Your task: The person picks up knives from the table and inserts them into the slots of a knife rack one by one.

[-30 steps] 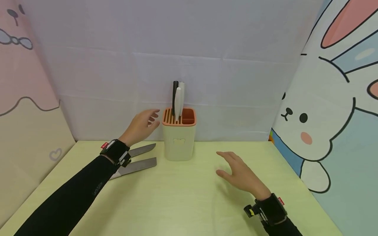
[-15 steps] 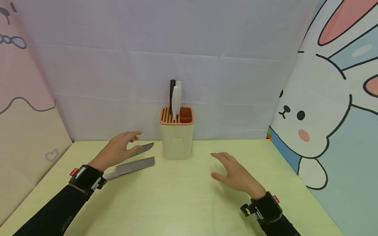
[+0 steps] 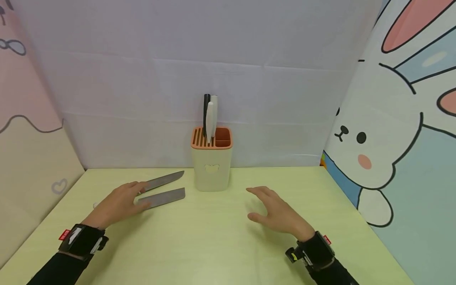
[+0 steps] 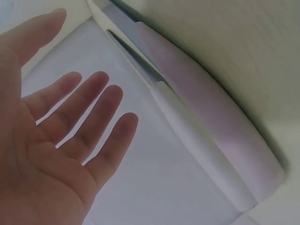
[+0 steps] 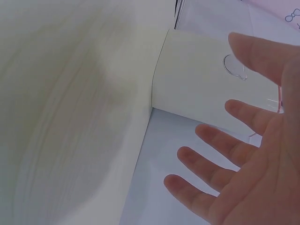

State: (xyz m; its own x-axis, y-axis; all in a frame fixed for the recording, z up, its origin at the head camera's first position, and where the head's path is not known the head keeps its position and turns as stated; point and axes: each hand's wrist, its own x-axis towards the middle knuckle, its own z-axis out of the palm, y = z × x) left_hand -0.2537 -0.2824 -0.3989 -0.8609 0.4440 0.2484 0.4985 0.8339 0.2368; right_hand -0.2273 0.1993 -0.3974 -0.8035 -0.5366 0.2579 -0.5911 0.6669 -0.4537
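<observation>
Two knives lie on the table at the left with their blades pointing right: a broad-bladed cleaver (image 3: 164,198) in front and a pointed kitchen knife (image 3: 165,180) behind it. Over their handle ends hovers my left hand (image 3: 119,204), fingers loosely spread and holding nothing. The left wrist view shows two pale handles, a thick pinkish handle (image 4: 211,108) and a white handle (image 4: 201,145), apart from the fingers. My right hand (image 3: 279,215) hangs above the table to the right, fingers relaxed, nothing in it. Nearest to it is the cream knife holder (image 3: 212,174).
Three handles stand up from the holder's slotted orange top: one black handle (image 3: 206,113) and two white ones, such as the front white handle (image 3: 209,120). A pale curtain (image 3: 285,111) backs the yellow table (image 3: 199,241); printed panels (image 3: 420,166) flank the sides.
My left hand has moved from beside the knife holder leftward and down to the knives' handles. The right hand stays nearly where it was. The head view has shifted slightly.
</observation>
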